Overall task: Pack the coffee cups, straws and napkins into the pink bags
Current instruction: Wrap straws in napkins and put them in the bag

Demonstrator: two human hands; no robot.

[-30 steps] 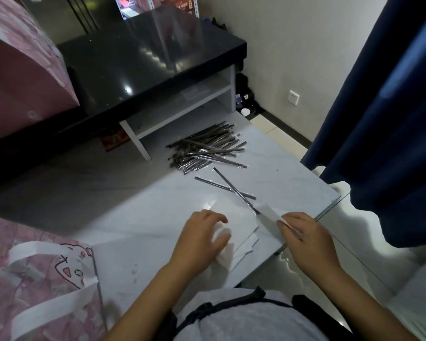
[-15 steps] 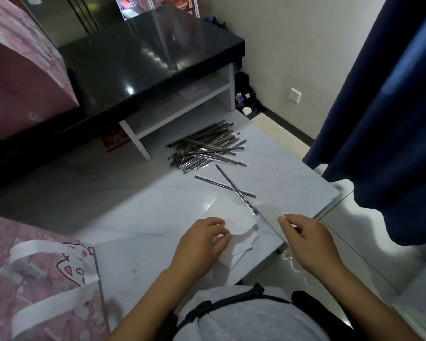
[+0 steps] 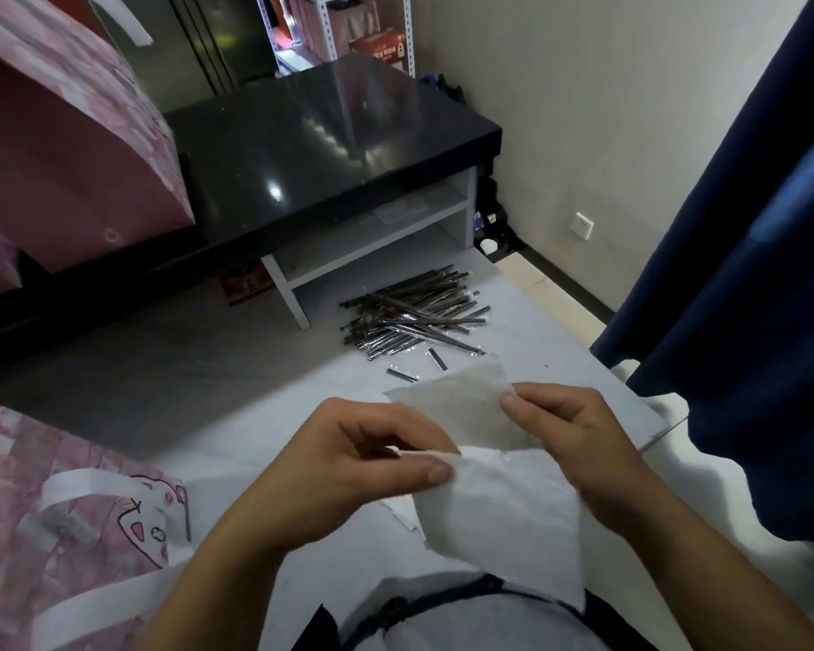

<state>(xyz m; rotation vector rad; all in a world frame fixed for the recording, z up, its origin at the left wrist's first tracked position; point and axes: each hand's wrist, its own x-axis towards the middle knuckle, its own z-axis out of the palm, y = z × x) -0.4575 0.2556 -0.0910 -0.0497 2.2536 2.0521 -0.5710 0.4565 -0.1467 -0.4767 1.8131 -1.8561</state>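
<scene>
The napkins are up off the tabletop, held between both hands just below frame centre. The left hand pinches a white one at its upper corner between thumb and forefinger, and the right hand pinches the top edge of a greyer sheet behind it.

The sheets look thin and limp, so pulling the hands apart too sharply could tear one, or two stuck layers could go in as one. Either could slip from such a light pinch.

At 8 o'clock lies a pink bag, cut off by the frame; I cannot tell if its mouth is open. The straws are piled at 12 o'clock, well apart from the hands. No coffee cups are visible, and how many napkins are held is unclear.
</scene>
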